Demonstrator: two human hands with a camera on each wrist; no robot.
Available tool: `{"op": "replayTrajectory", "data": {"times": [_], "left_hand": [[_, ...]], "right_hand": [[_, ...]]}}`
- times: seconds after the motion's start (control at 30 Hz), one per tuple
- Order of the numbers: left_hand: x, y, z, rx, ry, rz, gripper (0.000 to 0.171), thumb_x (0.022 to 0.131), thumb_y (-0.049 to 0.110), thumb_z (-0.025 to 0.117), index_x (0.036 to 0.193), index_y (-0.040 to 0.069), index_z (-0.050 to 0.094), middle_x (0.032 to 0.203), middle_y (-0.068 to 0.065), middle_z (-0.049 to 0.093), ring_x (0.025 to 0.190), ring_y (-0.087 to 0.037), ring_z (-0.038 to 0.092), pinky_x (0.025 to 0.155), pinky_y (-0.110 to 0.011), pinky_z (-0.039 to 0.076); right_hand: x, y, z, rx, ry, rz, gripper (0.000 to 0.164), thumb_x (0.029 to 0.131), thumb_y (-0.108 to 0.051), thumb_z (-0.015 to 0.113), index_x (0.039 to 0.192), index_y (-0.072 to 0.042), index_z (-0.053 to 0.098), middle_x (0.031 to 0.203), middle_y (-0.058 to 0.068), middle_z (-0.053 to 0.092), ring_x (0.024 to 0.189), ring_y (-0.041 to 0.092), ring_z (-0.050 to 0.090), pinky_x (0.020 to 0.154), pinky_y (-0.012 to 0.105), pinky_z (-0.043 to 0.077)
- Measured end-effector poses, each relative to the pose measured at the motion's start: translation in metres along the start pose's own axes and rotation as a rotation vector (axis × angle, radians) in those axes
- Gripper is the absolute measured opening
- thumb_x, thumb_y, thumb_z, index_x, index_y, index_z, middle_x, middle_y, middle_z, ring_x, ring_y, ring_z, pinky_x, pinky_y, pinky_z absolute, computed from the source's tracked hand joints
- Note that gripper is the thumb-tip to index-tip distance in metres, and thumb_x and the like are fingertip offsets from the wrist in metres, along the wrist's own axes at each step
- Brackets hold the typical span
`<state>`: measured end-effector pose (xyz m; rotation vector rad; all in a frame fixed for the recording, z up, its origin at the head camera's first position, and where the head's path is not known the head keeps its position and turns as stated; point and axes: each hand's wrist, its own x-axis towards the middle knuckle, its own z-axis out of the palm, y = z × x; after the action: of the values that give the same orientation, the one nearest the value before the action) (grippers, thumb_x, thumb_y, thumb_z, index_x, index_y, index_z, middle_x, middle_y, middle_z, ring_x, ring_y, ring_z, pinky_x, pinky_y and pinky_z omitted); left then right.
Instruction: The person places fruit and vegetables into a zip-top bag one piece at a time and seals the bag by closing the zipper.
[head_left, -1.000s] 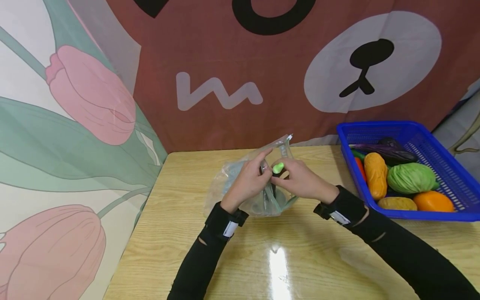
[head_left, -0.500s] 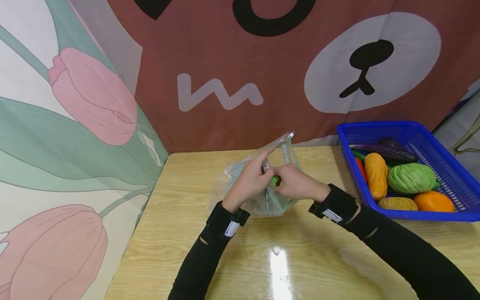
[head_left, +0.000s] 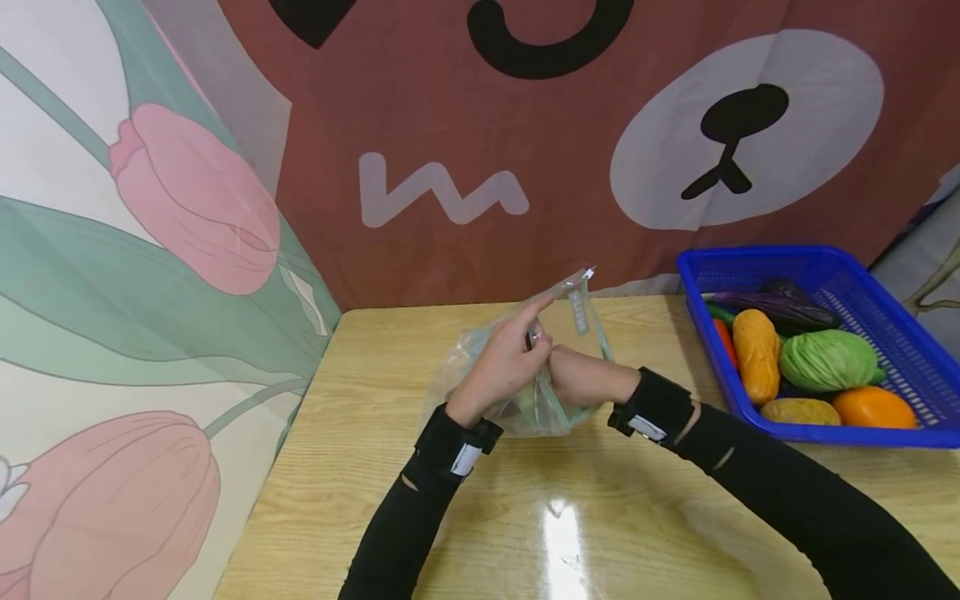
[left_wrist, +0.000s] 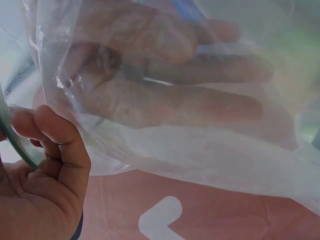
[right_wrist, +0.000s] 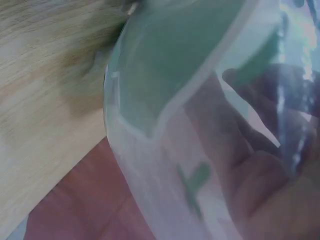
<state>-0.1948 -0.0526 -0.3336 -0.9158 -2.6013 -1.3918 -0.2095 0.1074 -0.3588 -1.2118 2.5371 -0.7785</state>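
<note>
A clear plastic zip bag (head_left: 471, 367) lies on the wooden table (head_left: 525, 517). My left hand (head_left: 506, 371) pinches its rim and lifts the mouth, index finger stretched along the top edge. My right hand (head_left: 581, 379) is pushed into the mouth, its fingers hidden behind the plastic and the left hand. In the left wrist view the left hand (left_wrist: 50, 175) grips the bag (left_wrist: 200, 150), and fingers show blurred through the film. The right wrist view shows the bag's green zip strip (right_wrist: 185, 55) and my right hand (right_wrist: 260, 185), dim behind plastic.
A blue basket (head_left: 817, 429) stands at the table's right end with a green cabbage (head_left: 825, 358), an orange (head_left: 873, 406), a yellow-orange vegetable (head_left: 756, 354), a purple eggplant (head_left: 780, 304) and a potato (head_left: 795, 410). Printed cloth hangs behind and to the left.
My right hand held a small green item at the bag's mouth and has pushed down into the bag; the green item is now out of sight. The left hand kept its pinch.
</note>
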Motion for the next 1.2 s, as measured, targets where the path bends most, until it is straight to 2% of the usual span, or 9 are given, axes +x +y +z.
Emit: {"op": "replayTrajectory", "data": {"times": [0.1, 0.2, 0.3, 0.37, 0.43, 0.5, 0.63, 0.77, 1.2], "left_hand": [[-0.001, -0.001, 0.0, -0.03, -0.006, -0.003, 0.051, 0.097, 0.012, 0.043, 0.147, 0.011, 0.034, 0.07, -0.001, 0.05, 0.047, -0.014, 0.037, 0.049, -0.026, 0.035], [-0.001, -0.002, -0.001, -0.048, -0.01, -0.019, 0.051, 0.098, 0.013, 0.042, 0.147, 0.012, 0.033, 0.073, -0.001, 0.052, 0.049, -0.015, 0.039, 0.05, -0.026, 0.034], [-0.002, -0.003, -0.001, -0.053, -0.013, -0.037, 0.05, 0.098, 0.013, 0.041, 0.147, 0.013, 0.033, 0.075, -0.001, 0.052, 0.05, -0.016, 0.039, 0.05, -0.026, 0.034], [-0.002, -0.003, -0.002, -0.053, -0.015, -0.043, 0.049, 0.099, 0.013, 0.041, 0.148, 0.014, 0.033, 0.077, 0.0, 0.053, 0.051, -0.017, 0.039, 0.051, -0.026, 0.034], [-0.002, -0.004, -0.002, -0.048, -0.016, -0.044, 0.049, 0.099, 0.013, 0.04, 0.148, 0.014, 0.033, 0.077, 0.0, 0.053, 0.052, -0.017, 0.04, 0.051, -0.027, 0.034], [-0.002, -0.004, -0.002, -0.044, -0.014, -0.043, 0.05, 0.099, 0.013, 0.041, 0.148, 0.013, 0.033, 0.078, 0.0, 0.054, 0.052, -0.017, 0.041, 0.051, -0.027, 0.035], [-0.002, -0.006, -0.002, -0.033, -0.009, -0.044, 0.05, 0.098, 0.012, 0.042, 0.147, 0.012, 0.034, 0.077, 0.001, 0.055, 0.052, -0.016, 0.043, 0.05, -0.027, 0.035], [-0.001, -0.006, -0.002, -0.012, 0.001, -0.048, 0.051, 0.096, 0.01, 0.044, 0.146, 0.009, 0.035, 0.077, 0.001, 0.055, 0.054, -0.014, 0.043, 0.052, -0.026, 0.037], [0.0, -0.01, 0.0, -0.006, 0.022, -0.065, 0.051, 0.095, 0.01, 0.045, 0.146, 0.009, 0.036, 0.071, -0.001, 0.05, 0.052, -0.013, 0.041, 0.053, -0.026, 0.036]], "right_hand": [[-0.001, 0.0, -0.003, 0.002, -0.013, 0.021, 0.007, 0.089, -0.001, 0.057, 0.095, -0.002, 0.061, 0.072, -0.002, 0.056, 0.062, 0.005, 0.049, 0.058, 0.023, 0.041], [-0.002, 0.0, -0.008, 0.015, -0.02, 0.047, 0.014, 0.089, 0.001, 0.054, 0.083, -0.008, 0.062, 0.066, -0.004, 0.051, 0.057, 0.007, 0.041, 0.057, 0.025, 0.037], [-0.005, 0.001, -0.013, 0.034, -0.014, 0.042, 0.019, 0.09, 0.001, 0.054, 0.084, -0.012, 0.066, 0.082, -0.001, 0.062, 0.069, 0.011, 0.055, 0.065, 0.026, 0.045], [-0.008, 0.002, -0.016, 0.064, -0.007, 0.033, 0.019, 0.09, 0.0, 0.055, 0.095, -0.012, 0.069, 0.102, 0.004, 0.066, 0.089, 0.017, 0.062, 0.075, 0.029, 0.05], [-0.011, 0.002, -0.018, 0.083, -0.001, 0.021, 0.022, 0.09, 0.001, 0.057, 0.106, -0.01, 0.068, 0.115, 0.008, 0.062, 0.105, 0.025, 0.06, 0.081, 0.03, 0.051], [-0.014, 0.002, -0.02, 0.098, 0.004, 0.011, 0.027, 0.089, 0.003, 0.058, 0.112, -0.007, 0.066, 0.118, 0.011, 0.061, 0.108, 0.029, 0.058, 0.081, 0.029, 0.051], [-0.019, 0.002, -0.023, 0.053, 0.041, -0.011, 0.028, 0.087, 0.001, 0.062, 0.113, -0.005, 0.067, 0.112, 0.01, 0.062, 0.104, 0.028, 0.06, 0.08, 0.03, 0.052], [-0.027, 0.001, -0.028, -0.02, 0.092, -0.009, 0.026, 0.085, -0.002, 0.066, 0.111, -0.008, 0.069, 0.108, 0.007, 0.064, 0.098, 0.023, 0.062, 0.08, 0.037, 0.05], [-0.062, 0.0, -0.062, -0.034, 0.299, 0.123, 0.022, 0.085, -0.006, 0.069, 0.107, -0.007, 0.07, 0.102, 0.004, 0.067, 0.089, 0.02, 0.064, 0.074, 0.037, 0.053]]}}
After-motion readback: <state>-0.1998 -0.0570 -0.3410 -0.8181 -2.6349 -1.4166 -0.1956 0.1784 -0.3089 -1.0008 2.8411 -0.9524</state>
